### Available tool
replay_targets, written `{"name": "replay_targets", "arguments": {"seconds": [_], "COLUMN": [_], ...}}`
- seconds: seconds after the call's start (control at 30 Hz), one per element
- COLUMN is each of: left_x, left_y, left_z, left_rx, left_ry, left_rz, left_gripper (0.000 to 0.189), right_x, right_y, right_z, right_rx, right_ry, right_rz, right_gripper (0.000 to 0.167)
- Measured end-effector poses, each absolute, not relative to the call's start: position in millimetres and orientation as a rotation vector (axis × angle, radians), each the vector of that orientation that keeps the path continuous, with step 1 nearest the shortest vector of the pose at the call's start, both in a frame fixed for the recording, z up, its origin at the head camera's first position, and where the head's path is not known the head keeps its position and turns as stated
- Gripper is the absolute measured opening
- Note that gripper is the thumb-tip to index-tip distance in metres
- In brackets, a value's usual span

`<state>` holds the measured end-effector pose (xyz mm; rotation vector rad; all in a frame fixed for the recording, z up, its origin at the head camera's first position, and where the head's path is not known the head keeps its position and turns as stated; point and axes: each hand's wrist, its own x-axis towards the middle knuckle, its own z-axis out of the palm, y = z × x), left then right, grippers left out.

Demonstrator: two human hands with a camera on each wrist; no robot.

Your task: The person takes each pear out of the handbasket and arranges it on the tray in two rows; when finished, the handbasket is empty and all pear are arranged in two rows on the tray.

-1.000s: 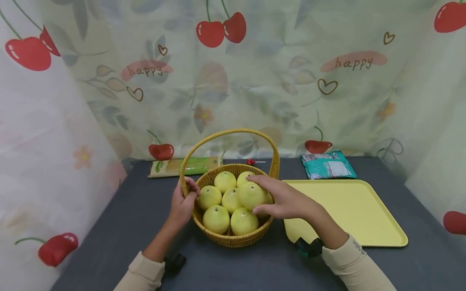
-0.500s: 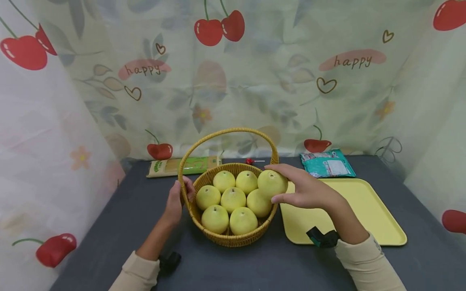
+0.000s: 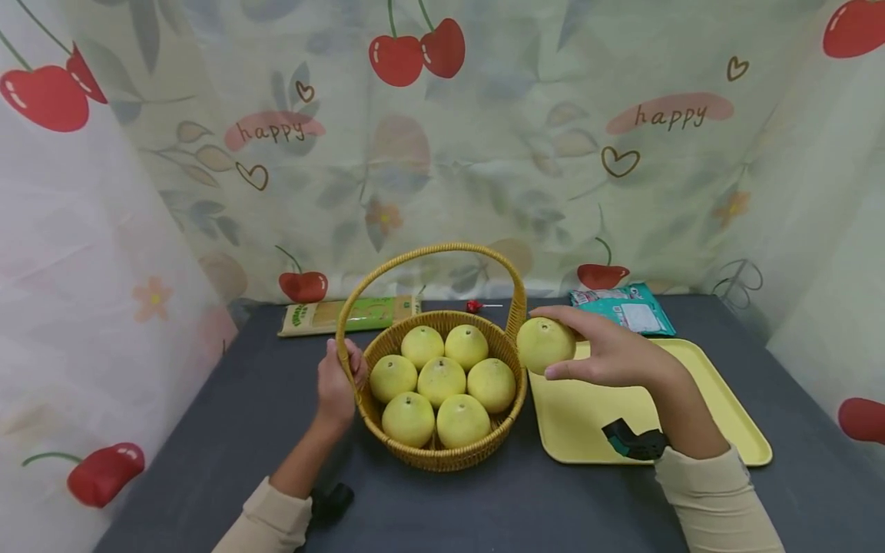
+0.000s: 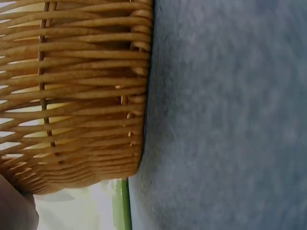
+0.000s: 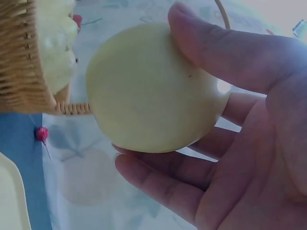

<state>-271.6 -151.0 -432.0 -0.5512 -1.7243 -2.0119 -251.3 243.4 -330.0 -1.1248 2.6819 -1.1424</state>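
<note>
A wicker basket (image 3: 442,458) with a tall arched handle (image 3: 442,247) stands mid-table, holding several round yellow-green fruits (image 3: 441,382). My left hand (image 3: 339,384) grips the foot of the handle at the basket's left rim. In the left wrist view, the woven side (image 4: 86,96) fills the upper left, with only a bit of the hand (image 4: 14,208) in the corner. Just right of the basket, my right hand (image 3: 601,349) holds one round yellow-green fruit (image 3: 545,345) between thumb and fingers. The right wrist view shows that smooth pale fruit (image 5: 148,91) close up, raised beside the basket.
A yellow tray (image 3: 712,415) lies right of the basket, partly under the right arm. Along the back of the dark table are a teal packet (image 3: 639,311), a red lollipop (image 3: 474,306) and a flat green-and-tan package (image 3: 318,319). A patterned curtain (image 3: 442,177) hangs behind.
My right hand has carried the fruit rightward from over the basket to beyond its right rim, near the tray. My left hand stays at the handle's foot.
</note>
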Motion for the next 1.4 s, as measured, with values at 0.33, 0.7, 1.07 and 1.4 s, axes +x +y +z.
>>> {"name": "replay_targets", "arguments": {"seconds": [0.33,0.7,1.07,1.4], "left_x": [-269.0,-270.2,-271.4,-269.4], "left_y": [-148.0,-148.2,-148.3,-145.9], "left_z": [-430.4,-432.1,-431.4,-431.3], "left_rx": [-0.547,-0.626,-0.665,-0.597], "left_ry": [-1.695,-1.687,-1.665,-1.662], "left_rz": [-1.979,-1.949,-1.942,-1.914], "left_gripper": [0.064,0.063,0.056,0.059], "right_x": [-264.0,-289.4,-309.8,-314.5], "right_y": [266.0,273.7,251.8,247.7], "right_z": [-334.4,-363.0,-399.2,-414.4], "right_rx": [-0.976,-0.58,-0.388,-0.361], "right_ry": [2.749,2.908,2.941,2.962], "right_rz": [-1.187,-1.225,-1.223,-1.154], "right_gripper": [0.073,0.077,0.078,0.074]}}
